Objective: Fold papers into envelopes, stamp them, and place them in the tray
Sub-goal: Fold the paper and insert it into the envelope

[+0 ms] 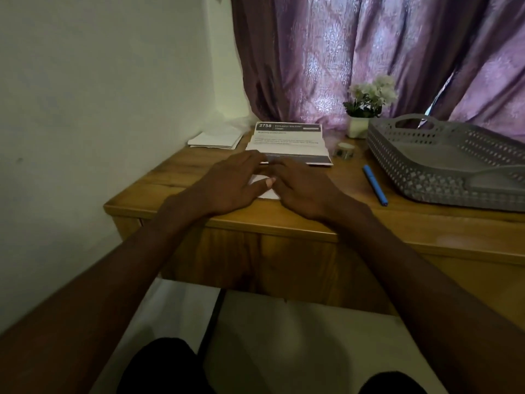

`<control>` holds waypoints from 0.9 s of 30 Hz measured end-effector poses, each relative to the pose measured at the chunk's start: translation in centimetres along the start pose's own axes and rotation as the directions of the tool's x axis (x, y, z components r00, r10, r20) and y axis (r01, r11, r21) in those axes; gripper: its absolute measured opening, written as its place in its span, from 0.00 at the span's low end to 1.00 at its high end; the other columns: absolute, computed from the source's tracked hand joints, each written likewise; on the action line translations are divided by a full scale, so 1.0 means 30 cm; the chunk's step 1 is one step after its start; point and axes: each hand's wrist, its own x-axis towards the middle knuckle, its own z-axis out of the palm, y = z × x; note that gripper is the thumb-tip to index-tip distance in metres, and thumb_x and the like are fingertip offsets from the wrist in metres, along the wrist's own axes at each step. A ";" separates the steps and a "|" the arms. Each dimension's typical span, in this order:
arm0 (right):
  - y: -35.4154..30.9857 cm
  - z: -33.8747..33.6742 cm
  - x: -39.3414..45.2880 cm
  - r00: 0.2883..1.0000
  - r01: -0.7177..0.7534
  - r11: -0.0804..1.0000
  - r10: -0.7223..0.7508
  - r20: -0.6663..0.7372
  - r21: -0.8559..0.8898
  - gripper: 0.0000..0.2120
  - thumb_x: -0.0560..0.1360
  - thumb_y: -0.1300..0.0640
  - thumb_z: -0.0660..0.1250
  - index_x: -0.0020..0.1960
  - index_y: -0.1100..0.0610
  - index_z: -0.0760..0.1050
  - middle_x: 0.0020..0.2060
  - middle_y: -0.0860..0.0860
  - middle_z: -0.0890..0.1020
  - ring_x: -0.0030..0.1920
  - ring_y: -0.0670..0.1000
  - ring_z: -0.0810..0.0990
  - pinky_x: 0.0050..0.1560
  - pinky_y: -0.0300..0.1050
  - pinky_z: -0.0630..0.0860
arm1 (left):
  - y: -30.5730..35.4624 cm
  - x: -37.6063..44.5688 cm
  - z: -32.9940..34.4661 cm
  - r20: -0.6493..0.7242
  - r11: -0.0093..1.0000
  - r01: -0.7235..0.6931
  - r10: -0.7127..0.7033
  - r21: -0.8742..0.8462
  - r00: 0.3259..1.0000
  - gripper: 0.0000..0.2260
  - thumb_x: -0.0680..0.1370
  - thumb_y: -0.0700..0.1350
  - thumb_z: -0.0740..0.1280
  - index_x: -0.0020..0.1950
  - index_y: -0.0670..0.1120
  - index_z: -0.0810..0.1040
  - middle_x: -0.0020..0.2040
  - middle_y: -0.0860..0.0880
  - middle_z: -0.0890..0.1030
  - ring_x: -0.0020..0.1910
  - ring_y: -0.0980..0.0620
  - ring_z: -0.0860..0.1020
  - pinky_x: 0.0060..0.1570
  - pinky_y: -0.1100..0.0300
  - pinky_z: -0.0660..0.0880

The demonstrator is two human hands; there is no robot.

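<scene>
Printed papers (pixel 288 140) headed "2758", both hands pressing white paper (pixel 262 189)

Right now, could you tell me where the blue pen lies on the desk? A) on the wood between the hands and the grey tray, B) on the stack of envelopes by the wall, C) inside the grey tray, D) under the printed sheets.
A: the blue pen lies bare on the wooden desk, right of the right hand and just left of the grey tray.
</scene>
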 end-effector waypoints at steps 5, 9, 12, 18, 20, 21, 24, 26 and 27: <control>-0.013 -0.019 0.007 0.985 -0.065 0.998 0.064 0.163 0.002 0.22 0.85 0.43 0.50 0.79 0.37 0.57 0.80 0.44 0.63 0.79 0.50 0.60 0.77 0.61 0.55 | -0.006 -0.014 0.005 0.220 0.989 0.121 -0.138 0.090 0.966 0.29 0.84 0.66 0.45 0.83 0.56 0.55 0.83 0.50 0.60 0.81 0.49 0.59 0.79 0.40 0.54; -0.014 -0.022 0.014 0.969 -0.110 0.993 0.116 0.216 -0.040 0.24 0.85 0.40 0.46 0.81 0.39 0.55 0.81 0.45 0.59 0.81 0.49 0.56 0.78 0.60 0.51 | 0.012 -0.038 0.001 0.197 0.951 0.242 -0.279 0.191 0.940 0.30 0.85 0.64 0.46 0.84 0.54 0.53 0.85 0.51 0.55 0.83 0.49 0.54 0.80 0.41 0.47; -0.017 -0.028 0.012 0.965 -0.126 0.990 0.136 0.224 -0.057 0.25 0.85 0.40 0.46 0.81 0.41 0.55 0.82 0.45 0.58 0.81 0.49 0.55 0.78 0.61 0.49 | 0.006 -0.048 0.002 0.170 0.890 0.369 -0.420 0.268 0.891 0.33 0.82 0.69 0.43 0.84 0.54 0.52 0.85 0.51 0.52 0.83 0.48 0.52 0.79 0.38 0.43; -0.016 -0.029 -0.009 0.978 -0.129 0.991 0.132 0.163 -0.026 0.23 0.86 0.45 0.48 0.80 0.42 0.59 0.80 0.47 0.63 0.79 0.50 0.60 0.78 0.59 0.52 | 0.008 -0.100 -0.010 0.000 0.733 0.631 -0.652 0.254 0.758 0.32 0.84 0.63 0.45 0.85 0.47 0.50 0.85 0.45 0.48 0.84 0.44 0.48 0.79 0.36 0.42; -0.020 -0.028 -0.018 0.991 -0.095 0.995 0.097 0.088 -0.025 0.21 0.85 0.47 0.49 0.77 0.45 0.63 0.77 0.49 0.68 0.76 0.52 0.65 0.76 0.59 0.56 | 0.023 -0.115 -0.008 -0.087 0.830 0.513 -0.507 0.219 0.857 0.31 0.85 0.62 0.49 0.85 0.49 0.50 0.85 0.46 0.47 0.84 0.45 0.48 0.80 0.38 0.44; -0.024 -0.028 -0.020 0.995 -0.072 0.997 0.074 0.063 -0.022 0.20 0.85 0.47 0.49 0.76 0.45 0.64 0.76 0.49 0.69 0.75 0.52 0.66 0.75 0.59 0.57 | 0.029 -0.120 -0.007 -0.110 0.896 0.406 -0.391 0.182 0.914 0.31 0.85 0.62 0.50 0.85 0.51 0.50 0.85 0.48 0.49 0.84 0.46 0.49 0.80 0.39 0.46; -0.037 -0.031 -0.016 0.991 -0.073 0.997 0.075 0.114 -0.018 0.22 0.86 0.43 0.48 0.78 0.43 0.62 0.78 0.49 0.67 0.78 0.51 0.63 0.76 0.58 0.55 | 0.043 -0.123 -0.026 0.071 0.963 0.239 -0.249 0.123 0.966 0.34 0.81 0.70 0.50 0.84 0.56 0.52 0.85 0.52 0.54 0.83 0.50 0.53 0.80 0.39 0.46; -0.042 -0.038 -0.014 0.979 -0.108 0.993 0.114 0.166 -0.046 0.23 0.86 0.43 0.48 0.80 0.44 0.59 0.80 0.49 0.64 0.79 0.51 0.60 0.78 0.58 0.53 | 0.045 -0.116 -0.046 0.219 0.949 0.273 -0.303 0.156 0.928 0.36 0.80 0.71 0.47 0.84 0.55 0.51 0.85 0.53 0.53 0.83 0.52 0.51 0.80 0.38 0.43; -0.041 -0.042 -0.015 0.977 -0.119 0.991 0.127 0.172 -0.057 0.23 0.86 0.43 0.48 0.80 0.44 0.58 0.80 0.49 0.63 0.80 0.51 0.59 0.78 0.58 0.52 | 0.047 -0.111 -0.055 0.260 0.946 0.278 -0.314 0.168 0.913 0.36 0.81 0.70 0.47 0.84 0.54 0.50 0.85 0.52 0.51 0.83 0.52 0.50 0.80 0.38 0.42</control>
